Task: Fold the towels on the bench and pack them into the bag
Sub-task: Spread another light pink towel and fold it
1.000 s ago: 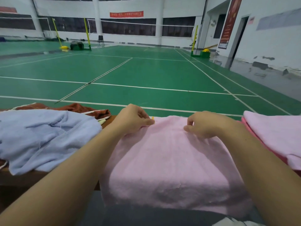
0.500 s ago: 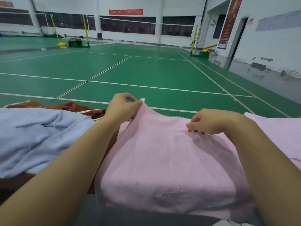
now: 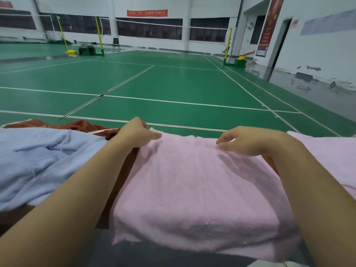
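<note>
The far left corner of the pink towel (image 3: pixel 194 182) is pinched between the thumb and curled fingers (image 3: pixel 154 134) of the left hand (image 3: pixel 134 134). The far edge further right is touched by the loosely curled fingers (image 3: pixel 221 144) of the right hand (image 3: pixel 248 140); whether cloth is actually pinched there cannot be told. The towel is spread across the brown surface (image 3: pixel 125 168), its near edge hanging toward the person and its far edge running left to right; its long axis cannot be judged. A light blue towel (image 3: pixel 44 162) is lain to the left, over a rust-brown towel (image 3: pixel 82 125), and a second pink towel (image 3: pixel 327 151) is seen at right. The writing on the red banner (image 3: pixel 147 13) is too small to be read.
</note>
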{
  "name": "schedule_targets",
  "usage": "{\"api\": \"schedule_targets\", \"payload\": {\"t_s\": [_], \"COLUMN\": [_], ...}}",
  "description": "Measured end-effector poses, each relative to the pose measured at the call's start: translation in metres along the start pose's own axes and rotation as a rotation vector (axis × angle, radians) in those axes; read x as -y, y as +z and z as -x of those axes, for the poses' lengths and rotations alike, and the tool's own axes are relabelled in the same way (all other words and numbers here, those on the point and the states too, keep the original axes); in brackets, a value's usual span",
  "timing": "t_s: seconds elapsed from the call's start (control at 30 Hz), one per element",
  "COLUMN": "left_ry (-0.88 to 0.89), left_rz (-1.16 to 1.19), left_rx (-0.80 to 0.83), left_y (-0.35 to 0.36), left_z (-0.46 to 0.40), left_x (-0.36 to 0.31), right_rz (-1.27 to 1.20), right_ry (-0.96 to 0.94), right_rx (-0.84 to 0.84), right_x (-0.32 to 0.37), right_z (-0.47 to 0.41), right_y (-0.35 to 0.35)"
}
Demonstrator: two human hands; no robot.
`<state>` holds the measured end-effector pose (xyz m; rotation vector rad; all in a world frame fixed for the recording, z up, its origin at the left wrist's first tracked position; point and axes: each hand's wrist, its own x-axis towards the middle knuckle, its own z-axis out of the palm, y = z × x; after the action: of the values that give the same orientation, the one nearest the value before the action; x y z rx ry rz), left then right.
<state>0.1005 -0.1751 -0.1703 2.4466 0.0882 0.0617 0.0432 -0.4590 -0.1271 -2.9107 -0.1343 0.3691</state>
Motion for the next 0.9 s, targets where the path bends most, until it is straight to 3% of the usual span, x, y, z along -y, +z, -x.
{"api": "schedule_targets", "payload": {"t_s": [0.1,0.23,0.3,0.37,0.43,0.5,0.67,0.77,0.9], "left_ry": [0.013,0.155,0.268,0.308,0.32,0.31,0.363,0.358,0.392], "left_rz": [-0.229,-0.38,-0.26,-0.254,-0.551,-0.743,-0.712,-0.643,-0.429], "left_rx": [0.065,-0.08,0.075,0.367,0.57,0.628,0.65,0.619,0.451], "left_y": [0.003,0.004,-0.002,-0.008,-0.006,0.003,0.008,0.0,-0.015], "left_z": [-0.001,0.003,0.011,0.025,0.035,0.039,0.031,0.029,0.033], "left_x": [0.003,-0.001,-0.012,-0.027,-0.032,-0.028,-0.004,0.002,-0.003], "right_rz": [0.076,0.115,0.076,0.015,-0.03,-0.057,-0.177,-0.064,0.039], "right_ry": [0.008,0.022,0.018,0.006,-0.005,-0.019,-0.037,-0.041,-0.003], "right_rx": [0.116,0.153,0.124,0.085,0.049,-0.003,-0.111,-0.071,0.056], "right_x": [-0.002,-0.01,-0.015,-0.019,-0.021,-0.023,-0.025,-0.032,-0.035], "right_z": [-0.003,-0.011,-0.017,-0.02,-0.023,-0.021,-0.002,0.004,0.015], "right_y": [0.007,0.018,0.026,0.034,0.039,0.042,0.03,0.011,-0.004]}}
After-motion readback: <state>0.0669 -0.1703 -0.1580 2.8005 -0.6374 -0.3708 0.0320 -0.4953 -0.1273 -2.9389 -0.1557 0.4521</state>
